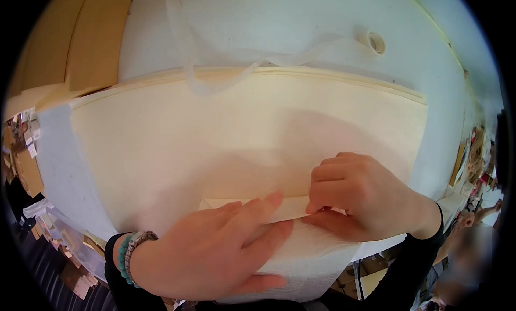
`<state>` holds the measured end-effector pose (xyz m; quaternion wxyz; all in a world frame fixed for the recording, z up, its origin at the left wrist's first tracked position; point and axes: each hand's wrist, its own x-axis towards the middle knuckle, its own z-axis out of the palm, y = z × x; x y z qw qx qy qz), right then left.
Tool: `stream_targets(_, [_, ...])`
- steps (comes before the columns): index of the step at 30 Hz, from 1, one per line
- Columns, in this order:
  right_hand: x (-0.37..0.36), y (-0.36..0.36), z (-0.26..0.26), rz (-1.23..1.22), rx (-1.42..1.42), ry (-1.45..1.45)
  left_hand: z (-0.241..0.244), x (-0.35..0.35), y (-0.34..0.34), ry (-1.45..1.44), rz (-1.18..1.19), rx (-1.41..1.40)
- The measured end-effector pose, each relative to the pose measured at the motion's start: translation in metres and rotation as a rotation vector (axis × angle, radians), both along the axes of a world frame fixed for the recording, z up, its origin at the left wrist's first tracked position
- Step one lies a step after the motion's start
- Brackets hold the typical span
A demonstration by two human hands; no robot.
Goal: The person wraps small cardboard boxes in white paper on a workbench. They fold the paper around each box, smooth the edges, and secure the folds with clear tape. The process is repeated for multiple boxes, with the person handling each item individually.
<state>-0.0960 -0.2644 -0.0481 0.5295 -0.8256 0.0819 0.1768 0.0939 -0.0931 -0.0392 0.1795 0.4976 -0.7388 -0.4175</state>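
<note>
A thin white sheet [306, 266], paper or cloth, hangs toward me over the near edge of a wide cream sheet [193, 129]. Along that edge runs a narrow folded strip [296, 204]. My left hand [217, 246] lies across the fold with its fingers spread, and it covers the fold's left part. Thumb and fingers of my right hand [350, 198] pinch the strip near its right part. What lies under the fingertips is hidden. A beaded bracelet [129, 258] circles my left wrist.
More cream layers [342, 74] show at the stack's far edge. Beyond them, a small tape roll [376, 43] trails a translucent strip [217, 87] across the white table [258, 20]. Brown cardboard [98, 37] stands at the far left. Another person [467, 262], blurred, is at lower right.
</note>
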Motion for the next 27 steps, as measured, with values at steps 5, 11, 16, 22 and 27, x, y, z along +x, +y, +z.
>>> stream_targets(5, [-0.019,0.015,-0.014,-0.035,0.347,-0.219,-0.012,-0.007,0.006,0.019,0.112,-0.371])
stream_targets(11, [-0.012,0.018,-0.013,0.021,0.271,-0.263,-0.01,-0.012,0.006,-0.021,0.259,-0.494])
stream_targets(16, [-0.032,0.023,-0.004,-0.091,-0.049,-0.353,-0.008,-0.014,0.011,-0.073,0.34,-0.48])
stream_targets(22, [-0.071,0.059,0.004,-0.333,-0.59,-0.45,-0.01,-0.011,0.027,-0.056,0.349,-0.451])
stream_targets(27, [-0.157,0.166,0.003,-0.793,-0.298,-0.165,-0.033,0.012,0.032,0.451,0.6,-0.011])
